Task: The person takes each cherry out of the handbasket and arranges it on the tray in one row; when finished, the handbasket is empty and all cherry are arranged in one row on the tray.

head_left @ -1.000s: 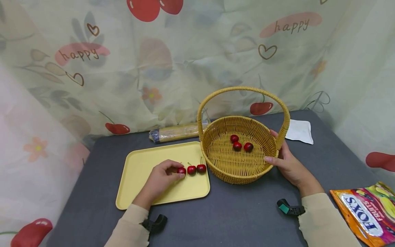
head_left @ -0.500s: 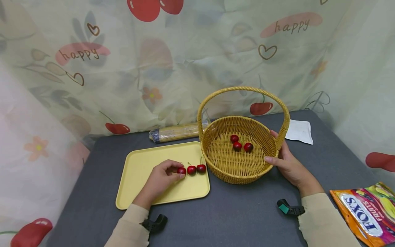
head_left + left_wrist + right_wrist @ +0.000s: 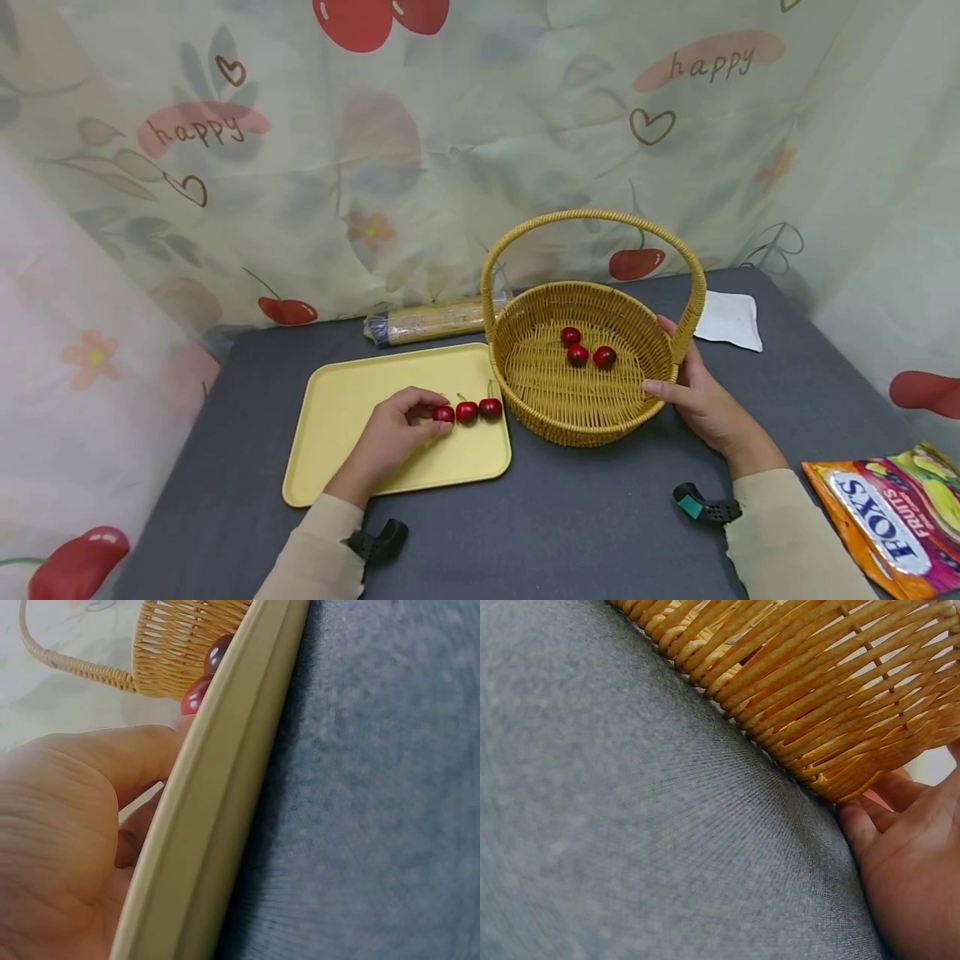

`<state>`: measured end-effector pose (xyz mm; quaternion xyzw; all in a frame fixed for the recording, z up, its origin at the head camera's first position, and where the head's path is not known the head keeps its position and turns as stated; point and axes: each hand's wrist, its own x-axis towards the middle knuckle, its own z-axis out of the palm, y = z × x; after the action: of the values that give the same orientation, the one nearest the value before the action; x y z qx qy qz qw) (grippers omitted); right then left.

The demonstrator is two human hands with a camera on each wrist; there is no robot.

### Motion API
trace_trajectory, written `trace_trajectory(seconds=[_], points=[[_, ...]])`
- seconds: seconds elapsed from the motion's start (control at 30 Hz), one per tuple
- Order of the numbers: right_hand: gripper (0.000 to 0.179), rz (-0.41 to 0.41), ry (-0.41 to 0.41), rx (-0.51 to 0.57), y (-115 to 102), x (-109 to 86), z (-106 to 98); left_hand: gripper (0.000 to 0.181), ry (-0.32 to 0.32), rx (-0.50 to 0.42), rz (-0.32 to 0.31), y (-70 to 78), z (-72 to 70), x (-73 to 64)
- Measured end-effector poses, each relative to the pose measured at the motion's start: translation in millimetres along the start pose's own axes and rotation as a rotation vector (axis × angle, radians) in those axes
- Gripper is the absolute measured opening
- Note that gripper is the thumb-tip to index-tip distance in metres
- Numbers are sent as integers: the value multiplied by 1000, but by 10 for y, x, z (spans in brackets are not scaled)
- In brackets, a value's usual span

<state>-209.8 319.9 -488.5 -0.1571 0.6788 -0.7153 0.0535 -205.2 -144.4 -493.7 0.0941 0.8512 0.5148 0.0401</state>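
On the yellow tray (image 3: 341,417), three cherries with stems stand in a row at the right side. My left hand (image 3: 393,433) pinches the leftmost cherry (image 3: 444,414) between thumb and fingers. To its right are the middle cherry (image 3: 467,412) and the rightmost cherry (image 3: 491,408). The wicker basket (image 3: 555,400) stands beside the tray, with three more cherries (image 3: 577,355) on its floor. My right hand (image 3: 705,404) grips the basket's right side, thumb over the rim. In the left wrist view, the tray's edge (image 3: 217,780) hides my left fingertips.
Behind the tray lies a wrapped bundle of sticks (image 3: 427,322). A white cloth (image 3: 727,320) is at the back right, and a colourful Fox's bag (image 3: 892,517) at the right edge. The basket's tall handle (image 3: 592,215) arches over it. A printed curtain (image 3: 450,167) hangs behind the table.
Almost nothing moves. The view shifts very slightly, while both hands keep their holds on the cherry and the basket.
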Motion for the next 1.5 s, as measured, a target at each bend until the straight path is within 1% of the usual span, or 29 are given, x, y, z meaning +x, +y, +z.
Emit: trace_trajectory(seconds=[0.1,0.17,0.27,0.4,0.5,0.6,0.73,0.83,0.9,1.03,1.17,1.27,1.37,1.5], points=[[98,-3,-1,2,6,-3,-7,29,-1,-6,-2,-5,4,7],[98,-3,-1,4,9,-4,-9,28,1,-26,-5,-11,4,10],[99,-3,0,7,12,-6,-9,28,28,-65,-32,-13,-4,12],[99,-2,5,7,9,-6,-1,42,82,-153,-54,-12,-32,15],[100,0,6,6,3,-8,5,52,98,-242,-40,-11,-55,20],[100,3,5,6,-4,-7,9,61,98,-308,-26,-9,-72,31],[100,9,5,5,-3,-15,10,74,90,-371,-12,17,-89,36],[100,7,5,7,1,-17,9,76,96,-399,4,52,-105,33],[99,0,4,8,4,-16,8,74,110,-408,21,82,-113,33],[99,-12,0,15,9,-13,9,66,134,-421,82,188,-113,15],[99,-15,-3,20,10,-13,12,60,140,-442,153,347,-81,-25],[99,-14,-4,19,9,-14,9,59,120,-455,206,487,-39,-52],[98,-15,-4,18,8,-16,7,58,87,-473,255,628,8,-64],[98,-12,0,12,5,-21,7,59,36,-493,312,793,77,-36]])
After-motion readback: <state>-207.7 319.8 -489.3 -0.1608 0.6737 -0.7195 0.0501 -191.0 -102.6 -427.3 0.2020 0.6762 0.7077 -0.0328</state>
